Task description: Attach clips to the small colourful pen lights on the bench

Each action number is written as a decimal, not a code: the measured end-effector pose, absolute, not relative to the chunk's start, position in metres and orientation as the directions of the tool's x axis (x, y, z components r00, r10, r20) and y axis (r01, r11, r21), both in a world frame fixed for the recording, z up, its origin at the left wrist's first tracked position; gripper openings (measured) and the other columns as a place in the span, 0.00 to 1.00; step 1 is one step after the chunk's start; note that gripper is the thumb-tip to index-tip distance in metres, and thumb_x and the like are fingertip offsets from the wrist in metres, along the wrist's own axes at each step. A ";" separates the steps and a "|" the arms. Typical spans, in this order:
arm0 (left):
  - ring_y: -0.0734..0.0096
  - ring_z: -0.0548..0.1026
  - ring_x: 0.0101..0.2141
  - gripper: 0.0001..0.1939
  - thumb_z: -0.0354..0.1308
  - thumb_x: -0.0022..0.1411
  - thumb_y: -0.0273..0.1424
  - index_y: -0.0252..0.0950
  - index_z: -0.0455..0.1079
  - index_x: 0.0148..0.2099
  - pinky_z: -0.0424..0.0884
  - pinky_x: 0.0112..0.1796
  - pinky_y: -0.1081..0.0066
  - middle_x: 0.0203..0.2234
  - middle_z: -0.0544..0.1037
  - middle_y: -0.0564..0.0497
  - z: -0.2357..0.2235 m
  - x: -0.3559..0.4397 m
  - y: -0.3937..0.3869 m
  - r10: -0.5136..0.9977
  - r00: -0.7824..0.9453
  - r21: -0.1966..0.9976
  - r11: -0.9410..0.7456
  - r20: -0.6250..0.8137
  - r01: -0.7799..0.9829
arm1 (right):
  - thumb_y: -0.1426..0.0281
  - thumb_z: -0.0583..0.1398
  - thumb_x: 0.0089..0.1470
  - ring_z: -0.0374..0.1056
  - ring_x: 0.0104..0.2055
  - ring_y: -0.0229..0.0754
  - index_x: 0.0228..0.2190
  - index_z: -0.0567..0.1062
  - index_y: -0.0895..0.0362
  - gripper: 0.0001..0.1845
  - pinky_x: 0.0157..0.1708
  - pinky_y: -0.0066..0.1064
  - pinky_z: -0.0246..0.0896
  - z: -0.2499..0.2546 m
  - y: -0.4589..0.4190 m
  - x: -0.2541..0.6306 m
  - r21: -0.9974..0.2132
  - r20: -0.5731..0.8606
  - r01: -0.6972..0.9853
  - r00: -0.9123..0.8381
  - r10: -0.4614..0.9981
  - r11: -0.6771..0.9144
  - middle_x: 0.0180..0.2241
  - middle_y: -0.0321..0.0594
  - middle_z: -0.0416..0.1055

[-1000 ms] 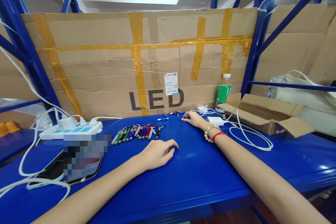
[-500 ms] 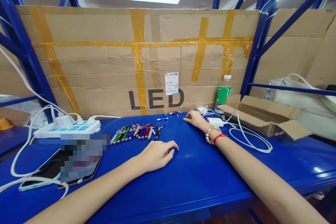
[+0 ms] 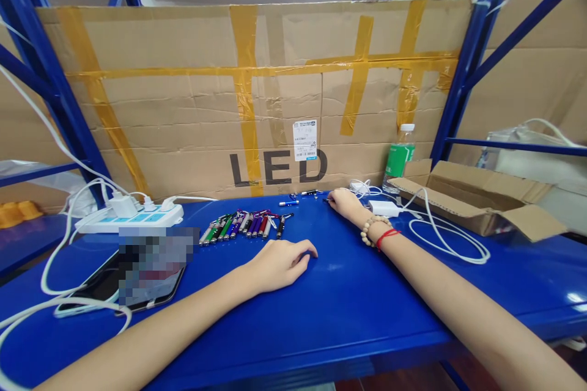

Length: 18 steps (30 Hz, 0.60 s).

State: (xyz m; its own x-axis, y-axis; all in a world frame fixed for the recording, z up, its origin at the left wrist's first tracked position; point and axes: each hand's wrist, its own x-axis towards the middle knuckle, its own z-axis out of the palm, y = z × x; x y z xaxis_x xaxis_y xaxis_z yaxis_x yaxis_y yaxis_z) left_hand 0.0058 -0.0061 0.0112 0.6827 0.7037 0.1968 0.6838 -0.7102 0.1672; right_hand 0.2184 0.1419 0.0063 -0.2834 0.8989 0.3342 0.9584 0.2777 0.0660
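Observation:
My left hand [image 3: 280, 266] rests on the blue tabletop [image 3: 284, 330], thumb and forefinger apart, holding nothing. Just beyond it lies a row of small metal keychain flashlights [image 3: 250, 225] in green, purple, red, silver and black, with clips at their far ends. My right hand [image 3: 345, 204] is near the back of the table, its fingers bent together. A small dark tip shows at its fingertips; the rest is hidden by the hand. To its left lie a blue keychain flashlight [image 3: 288, 203] and a black one [image 3: 309, 193].
A white power strip [image 3: 156, 219] and phones [image 3: 158, 293] with cables are on the left. At the right are a white charger [image 3: 384, 209], a coiled cable [image 3: 458, 256], a green-labelled bottle [image 3: 398, 159] and an open cardboard box [image 3: 477, 214]. A taped cardboard sheet [image 3: 192, 128] stands behind.
My right hand's fingers have drawn closer together, and a small dark item now shows at their tips. My left hand stays in place on the table. The view has shifted slightly.

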 end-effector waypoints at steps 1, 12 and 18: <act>0.71 0.74 0.29 0.13 0.43 0.62 0.29 0.42 0.64 0.45 0.65 0.31 0.75 0.26 0.75 0.55 0.011 0.006 -0.006 0.704 0.682 0.165 -0.710 0.198 0.685 | 0.76 0.52 0.53 0.67 0.41 0.49 0.36 0.74 0.62 0.11 0.40 0.33 0.58 0.005 0.143 0.219 0.067 0.333 0.958 -0.284 0.899 0.277 0.37 0.52 0.71; 0.71 0.73 0.27 0.13 0.42 0.62 0.29 0.41 0.65 0.45 0.64 0.29 0.75 0.23 0.74 0.56 0.010 0.006 -0.005 0.701 0.683 0.156 -0.712 0.205 0.685 | 0.77 0.50 0.55 0.67 0.39 0.43 0.41 0.72 0.58 0.15 0.37 0.27 0.57 0.000 0.145 0.219 0.041 0.327 0.944 -0.322 0.889 0.327 0.41 0.49 0.66; 0.72 0.73 0.28 0.13 0.42 0.62 0.29 0.42 0.64 0.46 0.64 0.31 0.75 0.25 0.75 0.56 0.013 0.006 -0.007 0.707 0.679 0.164 -0.707 0.198 0.688 | 0.72 0.49 0.58 0.67 0.38 0.43 0.37 0.73 0.59 0.14 0.36 0.27 0.57 0.001 0.141 0.216 -0.002 0.341 0.947 -0.301 0.891 0.321 0.37 0.47 0.68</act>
State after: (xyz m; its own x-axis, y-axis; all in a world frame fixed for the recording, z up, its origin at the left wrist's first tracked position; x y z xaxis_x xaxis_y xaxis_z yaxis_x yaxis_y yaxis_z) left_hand 0.0061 -0.0069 0.0126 0.6794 0.7067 0.1978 0.6878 -0.7071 0.1640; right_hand 0.2164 0.1412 0.0007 -0.3008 0.8906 0.3411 0.9472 0.3206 -0.0018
